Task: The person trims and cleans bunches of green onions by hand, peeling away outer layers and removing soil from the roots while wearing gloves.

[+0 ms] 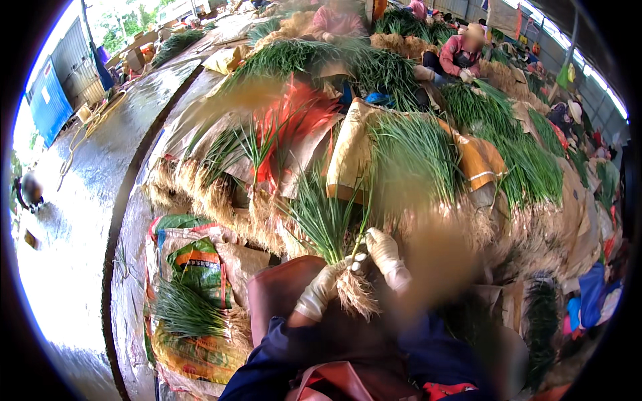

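A bunch of spring onions (326, 217) is gripped low down by my left hand (319, 291), which wears a pale glove. Its leaves point away from me and its shaggy tan roots (358, 294) hang out on the near side, between my hands. My right hand (386, 259), gloved too, is just right of the bunch, its fingers closed at a single green stalk (364, 224) that stands apart from the rest. White onion bases show between the two hands. A blurred smear covers part of my right forearm.
Ahead lie long rows of spring onions (418, 150) on sacks, roots toward me. A smaller pile (187, 307) rests on colourful sacks (194, 357) at my left. Beyond, a person in a hat (461, 53) works among more rows. Wet concrete floor (87, 220) runs along the left.
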Tool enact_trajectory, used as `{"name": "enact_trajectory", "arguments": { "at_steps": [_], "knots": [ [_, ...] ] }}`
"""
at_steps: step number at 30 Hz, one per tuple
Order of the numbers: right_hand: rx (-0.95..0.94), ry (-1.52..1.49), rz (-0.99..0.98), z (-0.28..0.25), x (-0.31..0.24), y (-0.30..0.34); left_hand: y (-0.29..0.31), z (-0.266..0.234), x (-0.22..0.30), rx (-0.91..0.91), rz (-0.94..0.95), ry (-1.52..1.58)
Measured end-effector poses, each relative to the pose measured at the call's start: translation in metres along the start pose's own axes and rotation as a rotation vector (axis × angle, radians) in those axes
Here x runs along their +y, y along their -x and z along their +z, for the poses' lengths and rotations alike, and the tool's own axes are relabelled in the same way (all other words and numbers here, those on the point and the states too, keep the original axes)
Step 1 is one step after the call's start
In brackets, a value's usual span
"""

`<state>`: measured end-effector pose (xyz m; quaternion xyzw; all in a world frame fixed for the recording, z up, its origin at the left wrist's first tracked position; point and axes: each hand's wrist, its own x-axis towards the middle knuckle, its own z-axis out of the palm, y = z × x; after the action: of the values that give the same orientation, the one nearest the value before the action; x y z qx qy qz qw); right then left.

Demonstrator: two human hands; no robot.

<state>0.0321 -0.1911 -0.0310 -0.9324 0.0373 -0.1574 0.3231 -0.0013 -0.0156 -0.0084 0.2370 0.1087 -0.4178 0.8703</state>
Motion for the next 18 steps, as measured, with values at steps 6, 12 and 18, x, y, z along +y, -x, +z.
{"name": "enact_trajectory", "arguments": {
  "at_steps": [6,12,18],
  "knots": [
    [0.107,-1.178,0.528,-0.016,0.039,-0.034,-0.003,-0.013,-0.008,-0.224,0.088,0.038],
    [-0.395,0.263,0.45,0.012,0.053,-0.021,0.008,-0.011,-0.002,-0.073,0.04,0.022],
    [-0.282,0.294,0.554,0.015,0.056,-0.011,0.011,0.009,-0.003,0.149,0.06,-0.253]
  ]
}}
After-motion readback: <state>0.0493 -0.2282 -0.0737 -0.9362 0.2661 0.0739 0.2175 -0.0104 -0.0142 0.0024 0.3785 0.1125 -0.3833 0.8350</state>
